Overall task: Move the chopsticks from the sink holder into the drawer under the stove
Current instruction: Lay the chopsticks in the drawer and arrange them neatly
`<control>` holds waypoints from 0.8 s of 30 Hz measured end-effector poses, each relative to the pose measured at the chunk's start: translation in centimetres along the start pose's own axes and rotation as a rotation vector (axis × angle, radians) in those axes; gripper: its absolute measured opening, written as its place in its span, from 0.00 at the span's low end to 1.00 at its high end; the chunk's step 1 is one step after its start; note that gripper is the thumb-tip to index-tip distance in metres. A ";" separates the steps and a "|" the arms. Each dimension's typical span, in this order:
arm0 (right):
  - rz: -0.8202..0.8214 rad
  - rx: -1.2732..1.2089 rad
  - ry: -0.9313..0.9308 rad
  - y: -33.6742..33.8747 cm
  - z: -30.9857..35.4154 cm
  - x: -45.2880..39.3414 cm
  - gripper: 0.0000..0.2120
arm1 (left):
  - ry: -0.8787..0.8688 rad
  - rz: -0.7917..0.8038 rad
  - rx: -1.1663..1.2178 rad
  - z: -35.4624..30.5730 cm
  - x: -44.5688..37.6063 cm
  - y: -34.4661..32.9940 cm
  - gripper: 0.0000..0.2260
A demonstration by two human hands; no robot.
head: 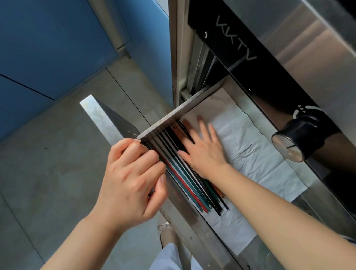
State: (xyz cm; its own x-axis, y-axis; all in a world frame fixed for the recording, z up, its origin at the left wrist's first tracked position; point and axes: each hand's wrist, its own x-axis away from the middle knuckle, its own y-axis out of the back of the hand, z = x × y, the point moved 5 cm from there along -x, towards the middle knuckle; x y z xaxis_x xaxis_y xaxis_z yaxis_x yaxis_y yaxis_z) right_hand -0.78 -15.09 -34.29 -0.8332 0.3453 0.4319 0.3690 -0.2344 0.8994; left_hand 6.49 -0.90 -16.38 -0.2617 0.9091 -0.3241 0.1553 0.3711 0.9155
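Note:
The steel drawer point(161, 120) under the stove is pulled out, lined with white paper point(254, 161). Several chopsticks point(190, 189), black, red and dark green, lie side by side along the drawer's front wall. My left hand point(131, 181) has its fingers curled over the drawer's front edge and grips it. My right hand point(205, 147) lies flat inside the drawer with straight fingers, its side touching the chopsticks and its palm on the paper.
The stove's steel front point(297, 53) with a black knob point(298, 140) rises to the right above the drawer. Blue cabinet doors point(28, 52) stand at the left over a grey tiled floor point(42, 174). My light trousers and a shoe point(169, 234) show below.

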 end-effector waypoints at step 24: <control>0.152 -0.437 -0.370 -6.1 -0.9 17.9 0.10 | 0.011 0.011 0.007 -0.1 -0.1 0.2 0.19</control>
State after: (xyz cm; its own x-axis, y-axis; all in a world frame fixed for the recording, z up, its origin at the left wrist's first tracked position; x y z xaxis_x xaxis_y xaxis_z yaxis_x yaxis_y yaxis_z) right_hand -18.31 -8.27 -32.08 -0.5568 0.5540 0.6189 0.2037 -0.6313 0.7484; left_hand 6.46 -0.98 -16.13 -0.2702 0.9110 -0.3116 0.1647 0.3626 0.9173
